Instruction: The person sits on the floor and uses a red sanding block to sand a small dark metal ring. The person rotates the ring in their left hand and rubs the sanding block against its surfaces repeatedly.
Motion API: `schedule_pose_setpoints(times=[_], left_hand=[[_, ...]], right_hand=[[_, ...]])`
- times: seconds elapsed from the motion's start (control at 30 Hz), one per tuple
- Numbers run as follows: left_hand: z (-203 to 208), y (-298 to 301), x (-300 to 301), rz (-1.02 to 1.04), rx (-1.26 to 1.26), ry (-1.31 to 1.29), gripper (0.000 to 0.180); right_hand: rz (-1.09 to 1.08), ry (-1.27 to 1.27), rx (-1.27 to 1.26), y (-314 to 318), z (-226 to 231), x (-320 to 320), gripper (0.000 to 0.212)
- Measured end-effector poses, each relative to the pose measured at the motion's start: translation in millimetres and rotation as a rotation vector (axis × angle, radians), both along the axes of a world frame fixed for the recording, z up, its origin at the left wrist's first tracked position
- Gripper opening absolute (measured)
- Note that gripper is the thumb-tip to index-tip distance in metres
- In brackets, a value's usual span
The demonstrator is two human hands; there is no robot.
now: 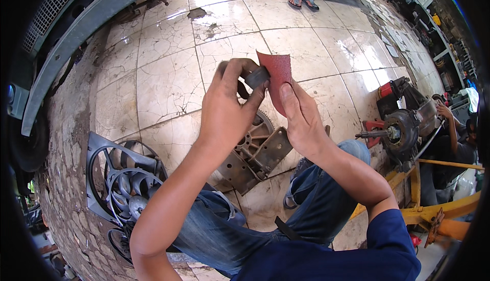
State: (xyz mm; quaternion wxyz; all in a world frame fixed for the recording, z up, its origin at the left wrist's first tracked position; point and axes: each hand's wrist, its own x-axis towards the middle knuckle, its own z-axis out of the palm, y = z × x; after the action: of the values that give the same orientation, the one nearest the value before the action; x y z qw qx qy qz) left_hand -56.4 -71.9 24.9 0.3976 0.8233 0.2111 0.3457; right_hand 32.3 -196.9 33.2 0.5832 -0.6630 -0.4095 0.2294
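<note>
My left hand (227, 102) is raised in front of me, its thumb and fingers pinching a small dark grey cylindrical part (256, 78). Close beside it, my right hand (301, 112) grips a curved sheet of red sandpaper (279, 72), with the thumb lying on the sheet's face. The edge of the sandpaper meets or nearly meets the end of the cylinder; I cannot tell if they touch. Below both hands, on the tiled floor, lie a brown toothed wheel (261, 124) and angled metal plates with holes (273, 151), partly hidden by my hands.
A radiator fan in its shroud (133, 199) lies left of my knees. To the right stands a greasy drum-and-shaft assembly (400, 128), with another person's hand (444, 110) near it. A yellow frame (444, 209) is at lower right. Sandalled feet (302, 0) stand far ahead.
</note>
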Motion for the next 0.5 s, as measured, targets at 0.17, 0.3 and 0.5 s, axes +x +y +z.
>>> schedule_pose_setpoints(times=[0.17, 0.3, 0.5], left_hand=[[6.9, -8.6, -2.5, -0.077, -0.125, -0.02, 0.023], [3.3, -2.7, 0.7, -0.06, -0.151, -0.065, 0.023], [4.2, -8.9, -0.7, -0.086, -0.197, -0.091, 0.02]], right_hand=[[0.024, -0.26, 0.043, 2.1, -5.4, 10.5, 0.045], [0.027, -0.317, 0.022, 2.2, -5.5, 10.1, 0.045], [0.035, -0.348, 0.04, 2.4, -3.3, 10.3, 0.045]])
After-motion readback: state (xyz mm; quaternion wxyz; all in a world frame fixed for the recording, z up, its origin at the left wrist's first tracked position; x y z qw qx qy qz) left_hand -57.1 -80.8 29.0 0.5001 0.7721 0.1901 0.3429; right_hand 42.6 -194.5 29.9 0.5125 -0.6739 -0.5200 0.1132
